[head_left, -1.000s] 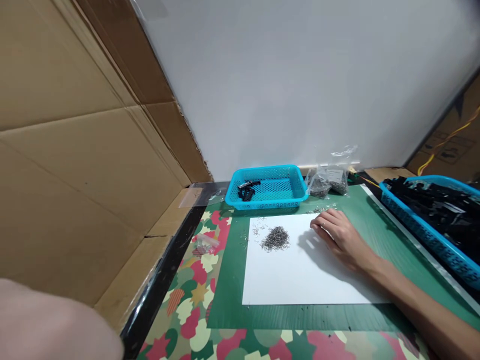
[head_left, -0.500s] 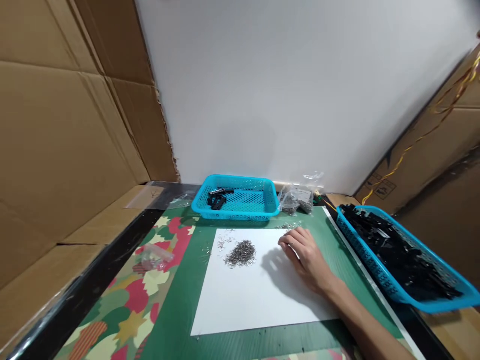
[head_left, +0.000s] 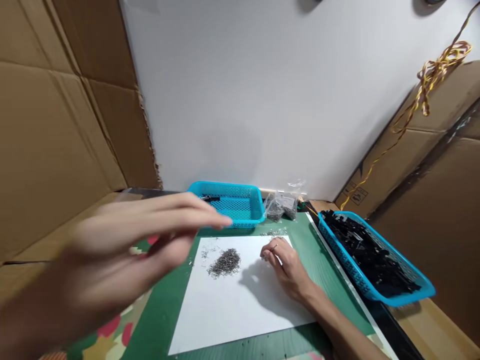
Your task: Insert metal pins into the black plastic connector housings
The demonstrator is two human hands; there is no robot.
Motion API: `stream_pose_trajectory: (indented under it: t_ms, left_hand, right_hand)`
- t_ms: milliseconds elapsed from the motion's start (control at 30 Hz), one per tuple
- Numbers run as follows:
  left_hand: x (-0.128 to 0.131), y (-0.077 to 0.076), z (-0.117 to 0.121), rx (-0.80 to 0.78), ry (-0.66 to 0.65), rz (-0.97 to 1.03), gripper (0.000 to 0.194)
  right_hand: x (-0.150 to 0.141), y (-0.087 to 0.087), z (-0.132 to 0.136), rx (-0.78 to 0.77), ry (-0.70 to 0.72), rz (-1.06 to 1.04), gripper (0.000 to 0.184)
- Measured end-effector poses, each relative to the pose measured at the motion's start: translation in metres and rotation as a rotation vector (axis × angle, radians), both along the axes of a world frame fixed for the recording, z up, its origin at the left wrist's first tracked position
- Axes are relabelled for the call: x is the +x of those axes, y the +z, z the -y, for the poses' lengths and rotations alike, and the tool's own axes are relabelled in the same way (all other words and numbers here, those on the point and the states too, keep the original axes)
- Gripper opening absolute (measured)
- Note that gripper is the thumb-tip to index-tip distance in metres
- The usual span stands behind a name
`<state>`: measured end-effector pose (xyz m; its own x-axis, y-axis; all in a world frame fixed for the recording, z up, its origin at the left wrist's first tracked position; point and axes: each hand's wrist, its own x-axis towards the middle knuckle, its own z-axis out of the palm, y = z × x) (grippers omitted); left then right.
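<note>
My left hand (head_left: 150, 245) is raised in the foreground, close to the camera and blurred. Its fingers are stretched out to the right, the thumb lies below them, and nothing shows in it. My right hand (head_left: 283, 262) hovers over the right part of a white paper sheet (head_left: 225, 315), fingers curled in and tips pressed together. A thin shiny bit shows by its fingers, too small to name. On the sheet, left of this hand, lies a pile of tiny metal pins (head_left: 226, 262). A few loose pins (head_left: 205, 254) are scattered at its upper left.
A blue basket (head_left: 257, 205) with black parts stands at the back, partly behind my left hand. Beside it are clear bags of metal bits (head_left: 288, 206). Another blue basket (head_left: 393, 301), full of black parts, sits right. Cardboard (head_left: 63, 125) walls the left side; yellow wire (head_left: 435, 75) hangs right.
My left hand has come into view from the left, covering part of the back basket. The camera has turned right, so the scene sits further left. My right hand stays over the sheet.
</note>
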<state>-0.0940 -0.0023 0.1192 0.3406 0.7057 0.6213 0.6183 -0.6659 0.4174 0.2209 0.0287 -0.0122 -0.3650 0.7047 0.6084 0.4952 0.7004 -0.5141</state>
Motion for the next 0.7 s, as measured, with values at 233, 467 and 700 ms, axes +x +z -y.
stream_pose_trajectory:
  t_ms: [233,467,700]
  left_hand:
    - [0.020,0.016,-0.112,-0.396,0.421,-0.754,0.030]
    - [0.031,-0.020,-0.168,-0.693,0.487,-0.879,0.027]
    - [0.023,-0.030,-0.198,-0.916,0.437,-0.871,0.032]
  right_hand:
    - [0.000,-0.011,0.006,-0.058,0.079,0.030,0.023]
    - [0.000,-0.013,0.009,-0.006,0.092,0.145,0.022]
    - [0.003,-0.009,0.011,0.012,0.101,0.182,0.022]
